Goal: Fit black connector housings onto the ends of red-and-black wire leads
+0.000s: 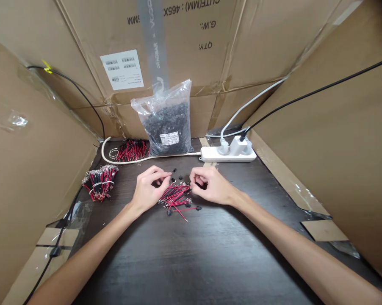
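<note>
My left hand (149, 186) rests on the dark table (210, 254) with its fingers curled in a pinch at the left edge of a loose pile of short red and black wires (175, 195). My right hand (208, 184) sits at the pile's right edge, fingers curled around something small that I cannot make out. A few small black parts (177, 172) lie on the table just beyond the pile, between the two hands. One wire with a black end piece (191, 208) lies apart, in front of the pile.
A clear bag of black parts (167, 120) leans on the back cardboard wall. Two bundles of red and black wires (100, 181) (132, 149) lie at the left. A white power strip (229, 154) with plugs sits at the back right. Cardboard walls enclose the table.
</note>
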{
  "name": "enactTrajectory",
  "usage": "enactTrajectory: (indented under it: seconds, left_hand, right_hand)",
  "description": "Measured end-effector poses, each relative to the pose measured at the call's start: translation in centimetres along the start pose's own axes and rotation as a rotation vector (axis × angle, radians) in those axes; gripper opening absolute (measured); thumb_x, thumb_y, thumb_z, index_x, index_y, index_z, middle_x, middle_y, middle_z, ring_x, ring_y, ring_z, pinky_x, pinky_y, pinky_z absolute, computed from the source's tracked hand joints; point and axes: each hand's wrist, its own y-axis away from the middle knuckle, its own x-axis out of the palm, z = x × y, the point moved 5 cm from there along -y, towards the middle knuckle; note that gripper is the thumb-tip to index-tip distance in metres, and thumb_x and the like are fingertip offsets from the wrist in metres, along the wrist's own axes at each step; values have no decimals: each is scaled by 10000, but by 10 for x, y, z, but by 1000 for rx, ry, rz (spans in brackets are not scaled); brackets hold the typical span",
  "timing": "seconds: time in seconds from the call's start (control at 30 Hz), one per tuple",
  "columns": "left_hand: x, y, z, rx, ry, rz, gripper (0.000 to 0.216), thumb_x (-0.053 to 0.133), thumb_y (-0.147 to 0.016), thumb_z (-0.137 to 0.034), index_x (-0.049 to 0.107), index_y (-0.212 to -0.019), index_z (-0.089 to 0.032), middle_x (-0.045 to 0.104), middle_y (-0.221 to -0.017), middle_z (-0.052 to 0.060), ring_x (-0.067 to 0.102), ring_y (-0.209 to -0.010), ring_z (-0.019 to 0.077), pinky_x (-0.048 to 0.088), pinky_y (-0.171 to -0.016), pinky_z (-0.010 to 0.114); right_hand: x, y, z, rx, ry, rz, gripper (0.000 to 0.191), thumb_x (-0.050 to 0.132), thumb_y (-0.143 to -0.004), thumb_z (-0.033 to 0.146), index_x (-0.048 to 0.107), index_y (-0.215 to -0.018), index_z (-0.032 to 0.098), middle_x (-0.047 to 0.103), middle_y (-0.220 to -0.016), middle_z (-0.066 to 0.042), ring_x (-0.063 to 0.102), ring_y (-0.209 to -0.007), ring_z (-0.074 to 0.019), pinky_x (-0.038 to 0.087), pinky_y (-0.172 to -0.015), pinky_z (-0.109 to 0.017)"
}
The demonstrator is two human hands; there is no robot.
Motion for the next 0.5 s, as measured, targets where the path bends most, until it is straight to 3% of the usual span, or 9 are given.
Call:
enactTrajectory:
  seconds: [0.27, 0.5]
  left_hand:
    - [3, 4, 6, -123, 176, 14, 183, 597, -906, -304, 743, -921, -194, 686, -928, 66, 627, -816, 164, 508, -721, 278]
    - [13, 3, 24, -317, 478, -36, 258, 642, -866, -417, 719, -890, -171, 650, -890, 47, 586, -692, 123, 493, -609, 243]
  right_hand:
    - [5, -1, 5, -91, 61, 88, 60, 632, -724, 214, 595, -763, 186, 513, -741, 11, 465, -655, -126, 348, -633, -261]
    - [7, -1, 4, -87, 89, 110, 49, 609, -708, 174, 611, -756, 183, 524, -729, 15, 474, -641, -120, 347, -625, -261]
